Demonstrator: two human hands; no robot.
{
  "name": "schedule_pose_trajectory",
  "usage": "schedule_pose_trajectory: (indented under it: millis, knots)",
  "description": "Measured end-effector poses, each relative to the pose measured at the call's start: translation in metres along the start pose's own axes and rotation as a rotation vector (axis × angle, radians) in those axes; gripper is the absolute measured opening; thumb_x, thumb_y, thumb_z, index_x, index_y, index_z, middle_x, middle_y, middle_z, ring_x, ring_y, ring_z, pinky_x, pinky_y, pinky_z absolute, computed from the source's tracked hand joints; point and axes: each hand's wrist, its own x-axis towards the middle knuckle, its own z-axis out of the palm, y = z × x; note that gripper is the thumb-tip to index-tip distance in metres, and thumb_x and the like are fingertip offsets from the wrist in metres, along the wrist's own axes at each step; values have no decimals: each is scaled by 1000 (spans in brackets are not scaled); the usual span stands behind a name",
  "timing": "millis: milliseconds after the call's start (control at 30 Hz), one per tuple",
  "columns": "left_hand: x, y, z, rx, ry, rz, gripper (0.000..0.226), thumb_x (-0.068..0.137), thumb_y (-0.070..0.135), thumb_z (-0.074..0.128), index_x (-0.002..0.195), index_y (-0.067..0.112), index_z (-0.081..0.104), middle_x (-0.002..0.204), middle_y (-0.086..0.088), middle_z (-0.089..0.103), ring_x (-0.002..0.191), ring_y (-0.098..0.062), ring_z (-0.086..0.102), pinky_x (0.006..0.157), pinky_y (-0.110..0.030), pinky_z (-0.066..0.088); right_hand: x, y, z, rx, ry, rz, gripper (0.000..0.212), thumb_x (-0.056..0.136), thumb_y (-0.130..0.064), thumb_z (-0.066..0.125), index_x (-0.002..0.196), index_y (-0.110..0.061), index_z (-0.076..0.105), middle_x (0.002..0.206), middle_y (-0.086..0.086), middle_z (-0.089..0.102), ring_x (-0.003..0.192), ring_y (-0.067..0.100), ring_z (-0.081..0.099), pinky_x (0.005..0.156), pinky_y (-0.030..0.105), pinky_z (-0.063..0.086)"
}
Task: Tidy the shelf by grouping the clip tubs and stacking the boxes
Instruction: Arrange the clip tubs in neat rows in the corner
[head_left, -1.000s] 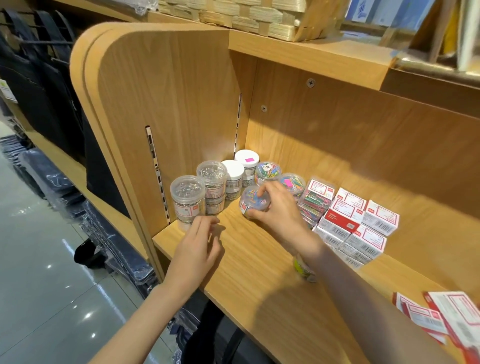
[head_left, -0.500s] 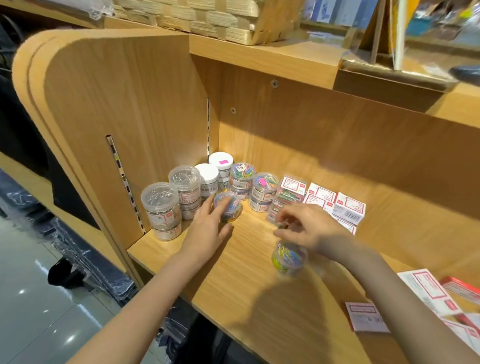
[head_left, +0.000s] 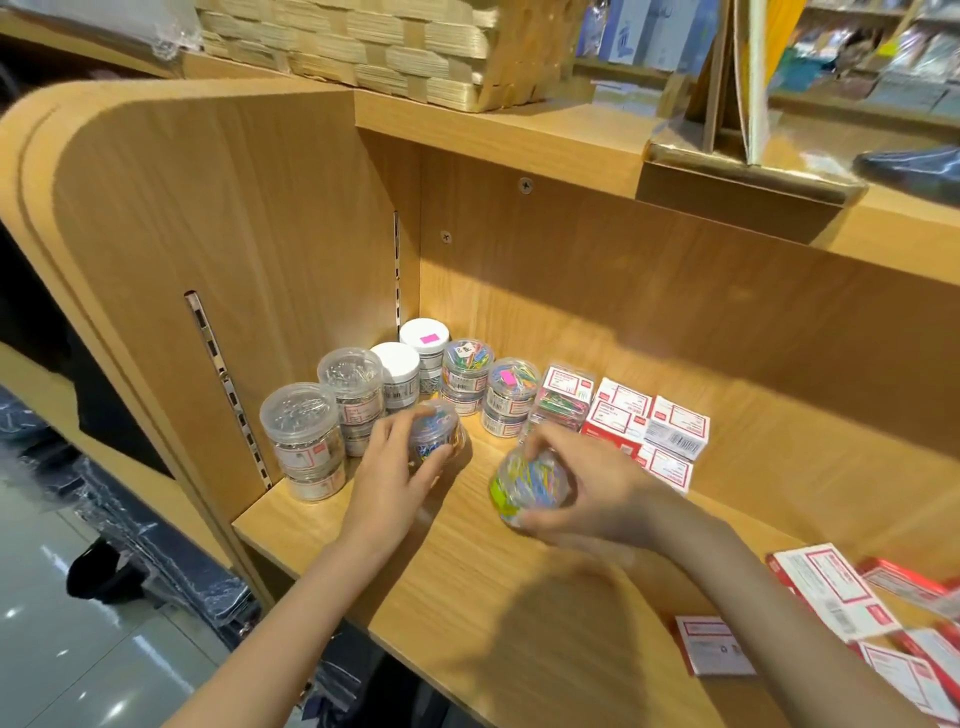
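Two clear round tubs in my hands, both full of coloured clips. My left hand (head_left: 395, 467) curls round the tilted clip tub (head_left: 434, 434) at the front of the group, fingers bent over its plastic wall, where half a second ago they lay straighter against it. My right hand (head_left: 587, 493) grips the loose clip tub (head_left: 530, 486) from the side — thumb below, fingers hooked over the top — and it now sits nearer the group than before; whether it touches the wooden shelf (head_left: 467, 597) I cannot tell. Behind: stacked silver-clip tubs (head_left: 304, 436), white-lidded tubs (head_left: 397, 371), colour-clip stacks (head_left: 511, 395) — all cylinders, ranked in the back left corner. Red-and-white card boxes (head_left: 644, 428) stand stacked beside them; flat boxes (head_left: 831, 592) lie scattered at far right.
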Motion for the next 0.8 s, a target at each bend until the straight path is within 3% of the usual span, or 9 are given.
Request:
schedule_pose_trajectory:
  millis: [100,200,267,367,467,633,800]
  knots:
    - [8,8,-7,-22,38,28,40,85,24,64,123,22,51,115,0,48,101,-13,50,89,-25,40,20,-12,-23,65,247,-81,45,71,-34,78,101,-21,46,82,-22,47,77,-19,45,67,5,33]
    - [14,10,-10,-8,47,70,41,85,22,64,123,18,51,118,-1,49,105,-13,48,90,-28,41,55,-7,-34,15,404,-76,46,73,-37,74,104,-21,45,106,-10,54,94,0,49,79,23,40]
    - [14,8,-10,-13,51,63,40,85,22,64,123,18,51,119,0,49,106,-13,49,90,-29,42,76,1,-35,-63,411,-37,46,74,-34,72,106,-17,44,110,-1,54,101,18,51,84,37,43]
    - [12,3,-10,-4,48,66,40,85,23,64,123,22,50,119,4,48,104,-12,49,89,-29,42,90,9,-25,-295,293,32,41,82,-30,64,111,-11,45,117,9,46,109,28,45,91,39,38]
    - [14,3,-9,-6,50,77,41,85,24,64,123,22,50,118,5,49,104,-8,47,89,-28,42,89,12,-16,-388,315,73,41,86,-32,59,118,-10,44,130,12,38,118,29,37,95,41,33]
    - [33,16,1,-49,86,118,41,86,20,63,124,16,49,119,1,49,107,-12,47,95,-26,38,82,16,-12,-474,431,74,40,86,-31,59,119,-11,49,129,10,41,114,28,38,89,38,31]
    - [64,26,19,-27,112,157,40,87,13,61,125,9,48,125,-8,48,116,-10,41,98,-9,26,77,17,-6,-430,440,82,37,90,-31,52,124,-17,45,122,2,45,111,24,44,87,36,28]
